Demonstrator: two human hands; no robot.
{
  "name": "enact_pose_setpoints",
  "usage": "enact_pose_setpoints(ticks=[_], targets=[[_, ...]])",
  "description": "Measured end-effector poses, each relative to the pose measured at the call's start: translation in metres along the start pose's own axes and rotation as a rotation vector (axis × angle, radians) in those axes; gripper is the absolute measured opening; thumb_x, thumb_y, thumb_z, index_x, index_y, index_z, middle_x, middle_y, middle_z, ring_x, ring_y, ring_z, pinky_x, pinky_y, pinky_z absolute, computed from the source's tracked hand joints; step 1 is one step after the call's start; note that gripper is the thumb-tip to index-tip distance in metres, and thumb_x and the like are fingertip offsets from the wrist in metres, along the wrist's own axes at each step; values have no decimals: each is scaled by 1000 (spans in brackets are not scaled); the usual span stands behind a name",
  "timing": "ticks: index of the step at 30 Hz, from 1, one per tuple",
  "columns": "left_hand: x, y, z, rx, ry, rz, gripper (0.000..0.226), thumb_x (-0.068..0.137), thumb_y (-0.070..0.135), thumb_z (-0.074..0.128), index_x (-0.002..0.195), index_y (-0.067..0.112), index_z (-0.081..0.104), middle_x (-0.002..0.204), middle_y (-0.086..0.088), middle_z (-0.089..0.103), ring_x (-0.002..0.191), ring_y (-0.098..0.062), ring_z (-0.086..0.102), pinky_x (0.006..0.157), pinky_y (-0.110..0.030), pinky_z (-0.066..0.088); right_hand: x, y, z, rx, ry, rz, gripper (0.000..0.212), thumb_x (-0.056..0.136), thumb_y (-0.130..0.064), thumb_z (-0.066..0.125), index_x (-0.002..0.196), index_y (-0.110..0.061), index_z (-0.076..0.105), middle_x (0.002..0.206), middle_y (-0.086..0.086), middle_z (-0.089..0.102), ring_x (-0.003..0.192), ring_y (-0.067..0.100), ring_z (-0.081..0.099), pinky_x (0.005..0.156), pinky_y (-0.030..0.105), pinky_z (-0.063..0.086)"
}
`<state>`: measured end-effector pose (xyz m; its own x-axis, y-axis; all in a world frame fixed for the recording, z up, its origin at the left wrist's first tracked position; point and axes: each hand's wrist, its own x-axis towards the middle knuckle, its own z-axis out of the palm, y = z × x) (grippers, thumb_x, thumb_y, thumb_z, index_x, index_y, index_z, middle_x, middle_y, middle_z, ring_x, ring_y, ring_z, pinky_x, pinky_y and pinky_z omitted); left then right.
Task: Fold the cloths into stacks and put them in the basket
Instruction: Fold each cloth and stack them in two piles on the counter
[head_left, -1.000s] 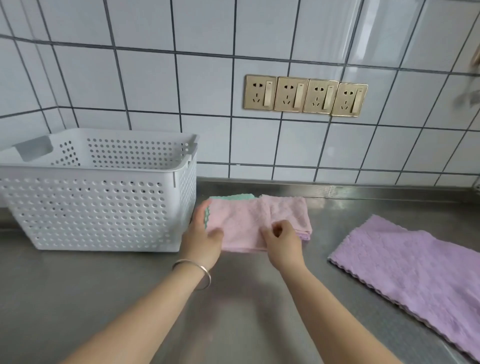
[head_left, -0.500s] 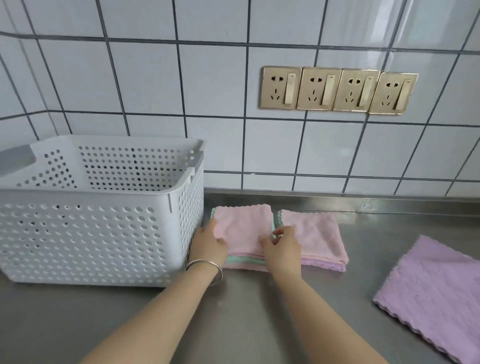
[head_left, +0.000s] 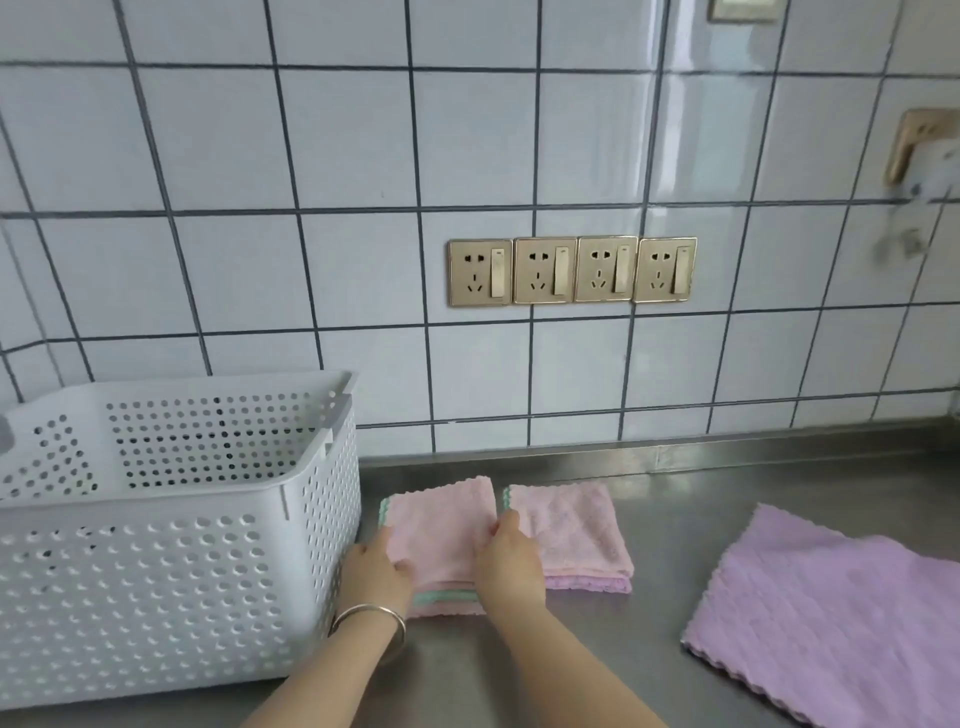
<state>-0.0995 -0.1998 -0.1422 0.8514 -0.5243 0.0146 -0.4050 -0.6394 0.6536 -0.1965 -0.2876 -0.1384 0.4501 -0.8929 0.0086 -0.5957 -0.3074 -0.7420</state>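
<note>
Steel counter (head_left: 519, 675) under white tiled wall, gold sockets (head_left: 571, 270) above. White perforated basket (head_left: 171, 571) at left. Left hand (head_left: 376, 571) and right hand (head_left: 506, 564) gripping left folded pink stack (head_left: 441, 525), just right of basket; second folded stack (head_left: 571, 535) beside it. Unfolded purple cloth (head_left: 831, 623) flat at near right.

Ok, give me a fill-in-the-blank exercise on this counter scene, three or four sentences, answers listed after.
1. Both hands, left hand and right hand, are on the folded stack that lies right beside the white ____.
2. The second folded stack lies to the ____ of the one being handled.
3. The unfolded cloth lying flat on the counter is ____ in colour.
4. The wall holds a row of ____ gold sockets.

Missing words: basket; right; purple; four
</note>
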Motion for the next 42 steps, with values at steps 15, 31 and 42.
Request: enact_pose_setpoints(ticks=[15, 31, 42], targets=[[-117, 110, 81, 265, 5, 840, 43, 74, 23, 67, 115, 18, 60, 123, -3, 58, 112, -28, 53, 99, -42, 40, -112, 212, -187, -655, 336, -211, 19, 64, -38, 63, 69, -20, 63, 70, -4, 61, 64, 22, 60, 46, 25, 45], [-203, 174, 165, 347, -326, 1092, 30, 92, 44, 46, 114, 34, 63, 120, 12, 62, 114, -11, 55, 91, -29, 42, -143, 299, -285, -502, 175, -176, 22, 86, -28, 64, 107, -25, 71, 102, -7, 68, 99, 14, 62, 81, 26, 49], [-207, 211, 150, 180, -124, 949, 26, 98, 33, 36, 109, 24, 57, 99, -8, 69, 92, -35, 61, 64, -33, 38, -112, 260, -284, -816, 427, -65, 25, 79, -11, 55, 99, -14, 69, 94, 5, 68, 90, 29, 61, 74, 34, 41]])
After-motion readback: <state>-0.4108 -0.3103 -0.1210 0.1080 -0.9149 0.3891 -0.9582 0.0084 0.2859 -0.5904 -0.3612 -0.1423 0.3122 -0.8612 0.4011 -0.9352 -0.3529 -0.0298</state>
